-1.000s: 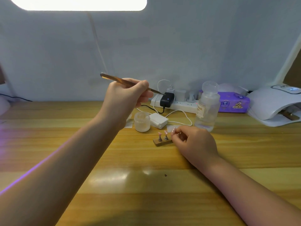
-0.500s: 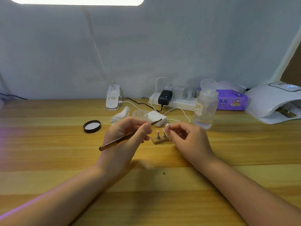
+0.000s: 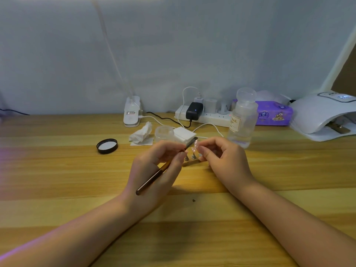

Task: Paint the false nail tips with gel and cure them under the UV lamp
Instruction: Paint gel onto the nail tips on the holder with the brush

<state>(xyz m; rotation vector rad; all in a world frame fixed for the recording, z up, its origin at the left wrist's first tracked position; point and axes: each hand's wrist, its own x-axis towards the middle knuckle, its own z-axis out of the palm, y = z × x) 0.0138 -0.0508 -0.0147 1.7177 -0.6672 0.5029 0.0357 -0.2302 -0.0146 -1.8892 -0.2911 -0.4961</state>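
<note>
The pale wooden bench (image 3: 57, 180) carries a white domed UV lamp (image 3: 323, 114), far right of the small wooden nail stand (image 3: 190, 161). Left of the stand, the left hand (image 3: 154, 170) grips a slim brown gel brush (image 3: 163, 167), its long axis angling up-right to the clear false nail tip (image 3: 195, 147) pinched by the right hand (image 3: 225, 158) just above the stand. Behind the stand, an uncapped clear jar (image 3: 164, 132); contents unclear.

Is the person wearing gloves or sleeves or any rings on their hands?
No gloves, and no sleeves in view: both forearms are bare all the way to the bottom edge of the picture. The left hand and the right hand show no rings, watch or bracelets. The fingernails look short and plain, though they are too small to be sure. A purple glow tints the left forearm.
</note>
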